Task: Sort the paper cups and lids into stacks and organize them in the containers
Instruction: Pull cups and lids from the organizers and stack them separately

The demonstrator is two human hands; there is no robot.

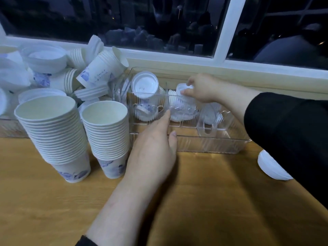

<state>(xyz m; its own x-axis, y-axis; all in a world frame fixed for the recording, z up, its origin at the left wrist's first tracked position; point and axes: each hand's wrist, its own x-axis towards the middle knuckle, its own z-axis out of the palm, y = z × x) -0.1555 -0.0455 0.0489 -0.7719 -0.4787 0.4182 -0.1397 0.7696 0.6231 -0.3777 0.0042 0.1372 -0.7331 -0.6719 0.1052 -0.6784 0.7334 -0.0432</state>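
While the right hand [200, 89] pinches the top of a stack of white lids [179, 105] between thumb and curled fingers, the stack sits in the middle compartment of the clear ribbed organizer [213, 146], its long axis tipped from the vertical and leaning toward ten o'clock. The grip is at the stack's upper end, so the stack hangs below and toward seven o'clock of that hand. The left hand [154, 150] lies at six o'clock of the stack, fingers nearly straight, index fingertip touching the clear divider wall just beside the lids; it holds nothing and seems to steady the organizer, though the transparent plastic makes the exact contact hard to read. The right hand is therefore the nearer and the working one. Seating the stack would call for pressing it down along its own axis. At nine o'clock of the organizer, two upright stacks of paper cups [53, 132] stand on the wooden table [195, 201], with a loose heap of cups and lids [58, 68] behind them. Another white lid stack [271, 167] lies at three o'clock.
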